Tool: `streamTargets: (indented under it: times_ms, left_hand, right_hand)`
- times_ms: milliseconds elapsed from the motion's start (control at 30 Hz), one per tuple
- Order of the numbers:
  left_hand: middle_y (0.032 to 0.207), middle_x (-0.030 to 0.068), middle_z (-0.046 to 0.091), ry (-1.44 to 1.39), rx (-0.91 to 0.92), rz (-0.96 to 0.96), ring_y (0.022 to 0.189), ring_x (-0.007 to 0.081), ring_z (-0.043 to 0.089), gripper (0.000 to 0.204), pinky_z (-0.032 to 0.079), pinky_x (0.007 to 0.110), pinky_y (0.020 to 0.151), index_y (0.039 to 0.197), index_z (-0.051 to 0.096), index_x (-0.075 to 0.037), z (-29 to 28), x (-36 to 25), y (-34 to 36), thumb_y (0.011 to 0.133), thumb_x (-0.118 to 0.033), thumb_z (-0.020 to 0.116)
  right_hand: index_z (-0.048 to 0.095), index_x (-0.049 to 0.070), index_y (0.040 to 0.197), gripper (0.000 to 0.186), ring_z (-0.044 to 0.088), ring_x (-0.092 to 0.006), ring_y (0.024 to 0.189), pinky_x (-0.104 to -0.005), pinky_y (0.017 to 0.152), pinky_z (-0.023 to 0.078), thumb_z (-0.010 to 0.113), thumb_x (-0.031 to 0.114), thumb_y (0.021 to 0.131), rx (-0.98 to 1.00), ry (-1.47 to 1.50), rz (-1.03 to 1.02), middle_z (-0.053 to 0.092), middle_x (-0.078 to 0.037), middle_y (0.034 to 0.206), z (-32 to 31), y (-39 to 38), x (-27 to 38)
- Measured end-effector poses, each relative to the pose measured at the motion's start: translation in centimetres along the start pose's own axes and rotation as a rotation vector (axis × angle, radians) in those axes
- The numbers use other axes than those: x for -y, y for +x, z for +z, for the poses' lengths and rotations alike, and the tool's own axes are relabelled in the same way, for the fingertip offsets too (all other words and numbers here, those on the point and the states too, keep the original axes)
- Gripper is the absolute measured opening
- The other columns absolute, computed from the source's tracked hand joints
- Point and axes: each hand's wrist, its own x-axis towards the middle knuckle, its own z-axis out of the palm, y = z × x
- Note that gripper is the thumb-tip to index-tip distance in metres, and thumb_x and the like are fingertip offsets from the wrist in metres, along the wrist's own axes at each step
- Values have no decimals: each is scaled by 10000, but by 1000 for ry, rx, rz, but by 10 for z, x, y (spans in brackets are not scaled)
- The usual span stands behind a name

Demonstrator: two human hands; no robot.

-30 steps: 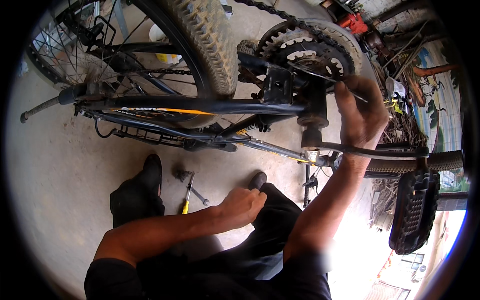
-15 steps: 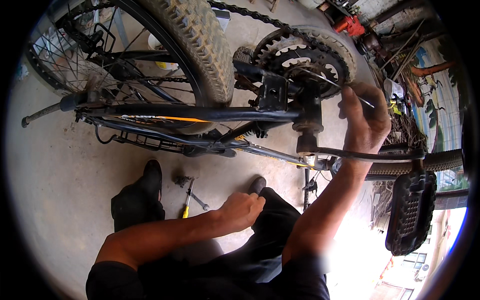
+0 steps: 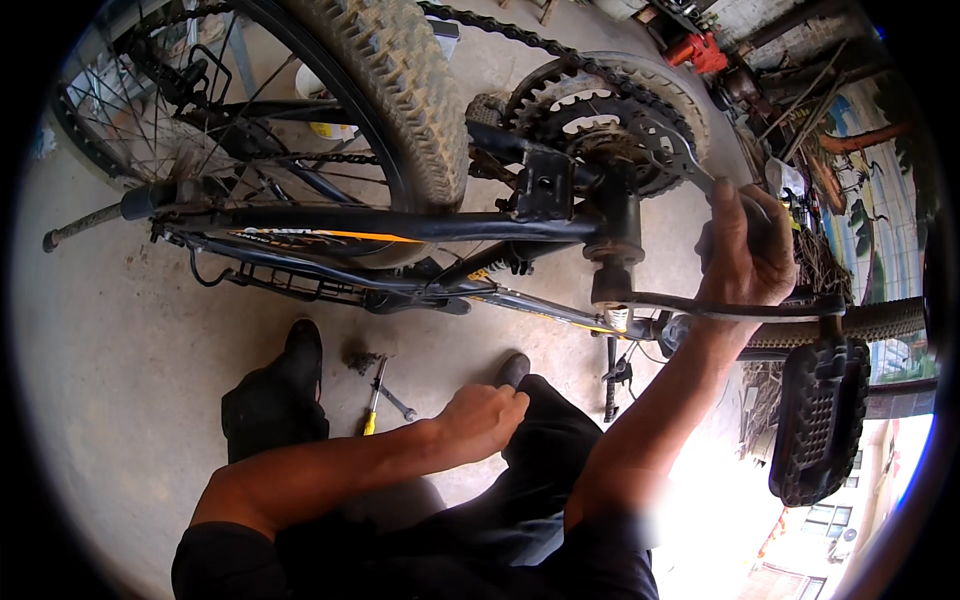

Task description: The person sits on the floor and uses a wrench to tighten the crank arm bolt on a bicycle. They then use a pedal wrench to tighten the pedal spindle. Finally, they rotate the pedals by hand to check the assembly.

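Observation:
A black bicycle frame (image 3: 400, 228) lies across the view, with the chainrings (image 3: 600, 125) and a chain (image 3: 520, 38) at its crank. My right hand (image 3: 745, 245) is raised behind the crank arm (image 3: 740, 310), its thumb and fingers pinching a thin, flat metal wrench (image 3: 690, 167). The wrench's head overlaps the chainring edge in view; whether they touch I cannot tell. My left hand (image 3: 483, 420) is curled into a fist over my knee, with nothing visible in it.
A knobby tyre (image 3: 400, 100) rises left of the chainrings. The pedal (image 3: 820, 425) sticks out near my right forearm. On the floor lie a yellow-handled screwdriver (image 3: 373, 405), another wrench (image 3: 400, 403) and a dark clump (image 3: 362, 360). A red tool (image 3: 698, 52) and sticks stand at far right.
My right hand has shifted slightly right and down. The wrench in it has turned from edge-on to showing its flat face. My left hand stays put.

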Motion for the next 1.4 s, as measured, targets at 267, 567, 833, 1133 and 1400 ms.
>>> streamTargets:
  times_ms: [267,567,833,1133,1400]
  left_hand:
    - [792,178,604,21,13,-13,739,349,630,171,505,436,619,845,546,-12,0,0,1,843,-157,637]
    - [784,185,604,15,3,8,717,353,628,161,502,437,611,843,549,-5,-3,-1,1,850,-147,626]
    - [778,187,603,-2,-18,20,716,357,624,155,495,443,616,827,541,-7,-1,1,0,852,-139,620]
    - [758,187,595,-31,-50,36,698,361,619,160,491,448,607,815,536,-4,-4,-1,-1,845,-136,622]
    - [757,188,595,-14,-20,24,688,357,621,163,500,438,602,814,544,-1,-9,-3,-2,849,-140,622]
  right_hand:
    - [649,-1,890,144,470,-48,469,-186,427,335,744,81,821,52,59,64,586,-10,606,21,-9,2]
    - [669,18,903,165,453,-40,455,-189,415,324,758,124,813,77,105,42,611,-4,621,16,-6,-5]
    - [654,-13,891,163,487,-57,476,-200,438,365,759,76,804,105,-7,137,611,-30,634,21,-11,5]
    - [645,-19,943,238,464,-70,463,-210,433,317,720,190,855,-147,18,-25,584,-33,592,24,-17,2]
    - [660,-10,937,144,536,-87,525,-198,482,385,719,77,839,60,189,-79,614,-53,649,24,-14,-8]
